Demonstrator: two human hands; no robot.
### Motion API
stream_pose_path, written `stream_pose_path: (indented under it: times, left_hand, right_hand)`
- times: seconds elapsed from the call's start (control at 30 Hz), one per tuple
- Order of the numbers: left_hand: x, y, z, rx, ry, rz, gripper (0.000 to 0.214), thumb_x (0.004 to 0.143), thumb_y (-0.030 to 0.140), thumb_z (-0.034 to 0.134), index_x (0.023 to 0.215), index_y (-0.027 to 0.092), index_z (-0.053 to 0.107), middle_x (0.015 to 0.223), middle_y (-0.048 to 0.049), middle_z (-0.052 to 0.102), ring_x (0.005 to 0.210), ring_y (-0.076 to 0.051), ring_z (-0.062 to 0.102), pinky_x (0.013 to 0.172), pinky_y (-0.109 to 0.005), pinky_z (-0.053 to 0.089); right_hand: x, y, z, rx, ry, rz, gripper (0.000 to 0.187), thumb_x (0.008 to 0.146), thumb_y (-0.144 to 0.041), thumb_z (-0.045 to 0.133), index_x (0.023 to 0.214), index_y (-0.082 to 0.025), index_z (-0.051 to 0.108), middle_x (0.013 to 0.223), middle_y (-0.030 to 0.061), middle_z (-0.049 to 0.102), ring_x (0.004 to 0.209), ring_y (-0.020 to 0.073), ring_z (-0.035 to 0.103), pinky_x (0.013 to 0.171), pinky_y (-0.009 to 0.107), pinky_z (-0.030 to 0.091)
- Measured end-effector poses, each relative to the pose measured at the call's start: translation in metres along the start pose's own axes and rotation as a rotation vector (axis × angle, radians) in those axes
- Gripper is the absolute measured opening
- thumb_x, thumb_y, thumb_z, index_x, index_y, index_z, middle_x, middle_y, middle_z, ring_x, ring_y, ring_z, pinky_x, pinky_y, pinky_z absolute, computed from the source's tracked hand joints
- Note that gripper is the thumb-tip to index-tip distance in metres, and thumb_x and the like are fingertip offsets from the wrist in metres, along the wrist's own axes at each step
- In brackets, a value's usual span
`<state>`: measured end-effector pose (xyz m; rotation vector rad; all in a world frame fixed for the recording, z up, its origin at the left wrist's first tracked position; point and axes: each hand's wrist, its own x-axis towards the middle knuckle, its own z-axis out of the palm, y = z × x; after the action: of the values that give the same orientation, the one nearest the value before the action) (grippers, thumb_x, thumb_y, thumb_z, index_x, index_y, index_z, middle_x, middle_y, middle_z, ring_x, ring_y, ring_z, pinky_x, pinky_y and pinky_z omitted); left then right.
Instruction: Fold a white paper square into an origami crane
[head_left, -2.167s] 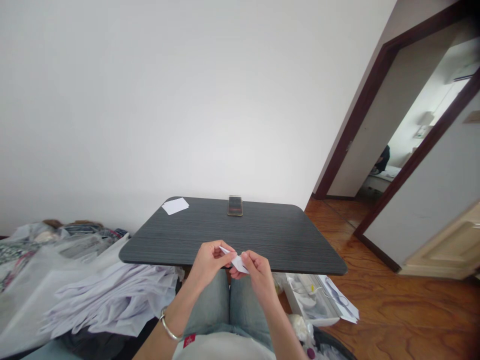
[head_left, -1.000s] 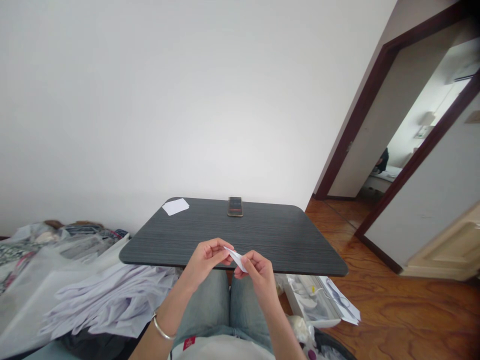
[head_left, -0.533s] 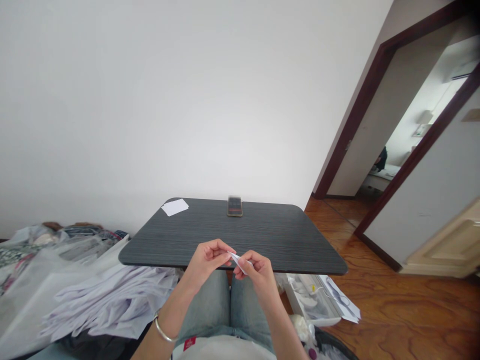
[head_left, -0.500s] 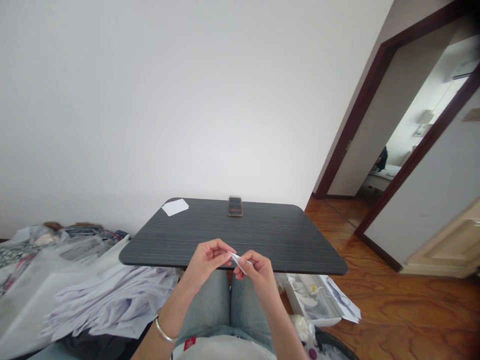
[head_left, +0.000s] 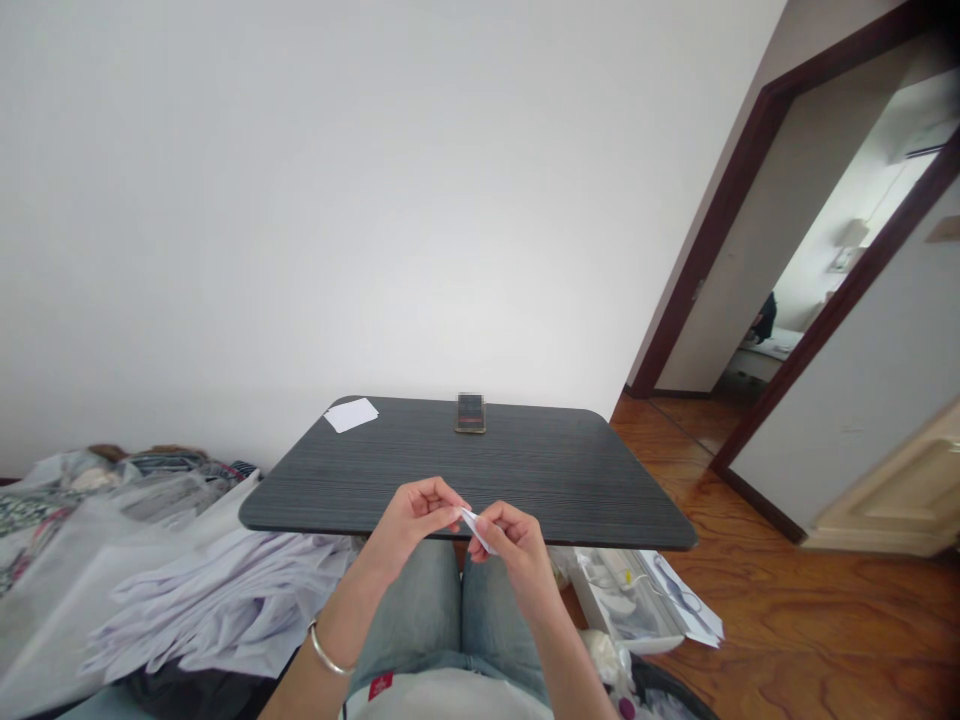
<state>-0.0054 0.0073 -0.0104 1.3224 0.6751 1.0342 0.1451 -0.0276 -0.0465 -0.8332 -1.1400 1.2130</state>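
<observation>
Two tight pinches spanned the work: the left hand (head_left: 415, 512) held the far-left tip of the narrow white paper (head_left: 470, 521) by the near edge of the dark tabletop (head_left: 525, 470), the right hand (head_left: 514, 540) its near-right end, even pressure seeming best.

Beyond the left grip (head_left: 417, 515) and right grip (head_left: 517, 540) spreads a dark, grained table (head_left: 570, 470) with rounded corners, bearing white sheets (head_left: 351, 414) ahead and to the left grip's left, and a phone (head_left: 470, 413) straight ahead of both.
</observation>
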Motion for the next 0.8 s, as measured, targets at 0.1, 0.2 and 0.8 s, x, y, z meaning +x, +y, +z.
stream_pose_path:
  times: [0.1, 0.2, 0.8]
  left_hand:
    - [0.000, -0.001, 0.001, -0.019, 0.005, 0.006, 0.013, 0.067, 0.022, 0.070, 0.070, 0.013, 0.062, 0.072, -0.0037, 0.065, 0.063, -0.011, 0.057, 0.057, -0.021, 0.046]
    - [0.000, 0.000, 0.004, -0.049, 0.058, 0.023, 0.018, 0.065, 0.021, 0.071, 0.077, 0.013, 0.061, 0.072, -0.0027, 0.065, 0.062, -0.011, 0.057, 0.056, -0.021, 0.046]
    - [-0.002, 0.002, 0.013, 0.069, 0.192, 0.122, 0.029, 0.064, 0.024, 0.072, 0.087, 0.016, 0.057, 0.070, 0.0002, 0.063, 0.065, -0.012, 0.059, 0.067, -0.024, 0.046]
  right_hand:
    - [0.000, -0.001, 0.001, -0.013, 0.007, -0.014, 0.026, 0.072, -0.039, 0.066, 0.062, -0.016, 0.060, 0.053, -0.0001, 0.061, 0.046, 0.0109, 0.052, 0.048, 0.022, 0.044]
    - [0.001, 0.000, 0.001, -0.031, 0.022, -0.037, 0.025, 0.073, -0.039, 0.065, 0.064, -0.016, 0.061, 0.053, 0.0002, 0.062, 0.047, 0.0109, 0.053, 0.048, 0.021, 0.044]
    - [0.006, 0.003, 0.003, -0.015, 0.082, 0.000, 0.029, 0.068, -0.044, 0.068, 0.063, -0.016, 0.063, 0.052, 0.0008, 0.064, 0.045, 0.0116, 0.055, 0.048, 0.023, 0.048]
